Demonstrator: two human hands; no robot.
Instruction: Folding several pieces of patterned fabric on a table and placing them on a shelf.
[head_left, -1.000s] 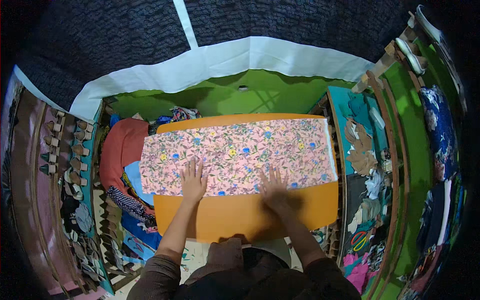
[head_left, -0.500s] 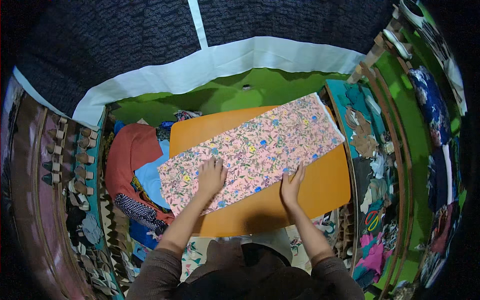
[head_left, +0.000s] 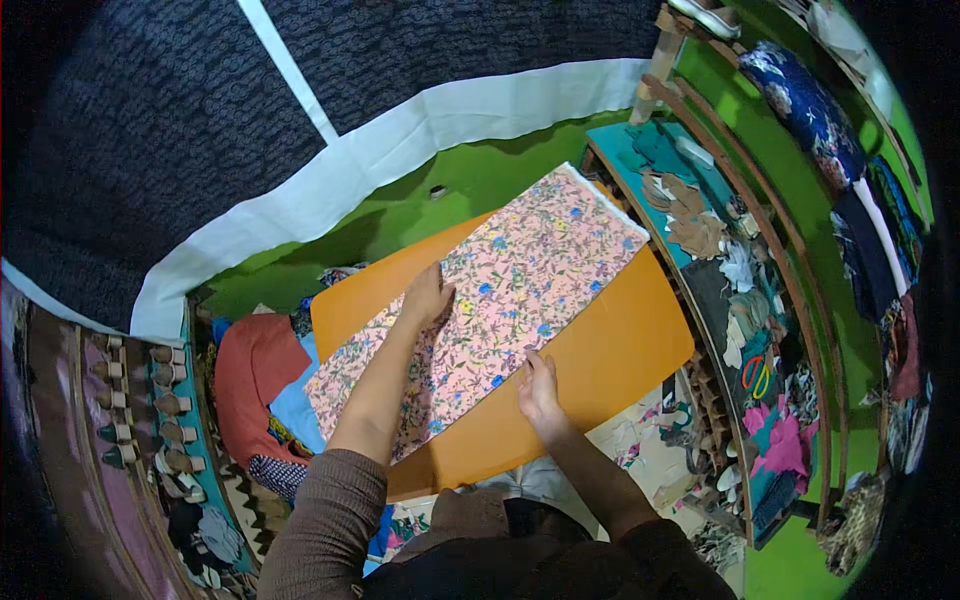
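A length of pink floral fabric [head_left: 520, 270] lies slanting across an orange table [head_left: 600, 340], its white-edged end at the far right. At the fabric's far long edge, my left hand [head_left: 428, 298] is bent over with its fingers drawn together on the cloth. My right hand [head_left: 540, 390] is at the near long edge and pinches it between thumb and fingers; part of those fingers is hidden. Between my hands the cloth lies mostly smooth, with a slight ripple beside my left forearm.
Piled red cloth [head_left: 255, 375] and light blue cloth [head_left: 298, 405] crowd the table's left end. A teal shelf [head_left: 640, 150] on the right bears fabric scraps and red-and-yellow-handled scissors [head_left: 758, 377]. Shoe-shaped pieces [head_left: 172, 405] line the left shelf. A dark curtain [head_left: 180, 120] hangs behind.
My view has turned, tilting the table and fabric. My left hand has moved from flat on the cloth to its far edge; my right hand has closed at the near edge.
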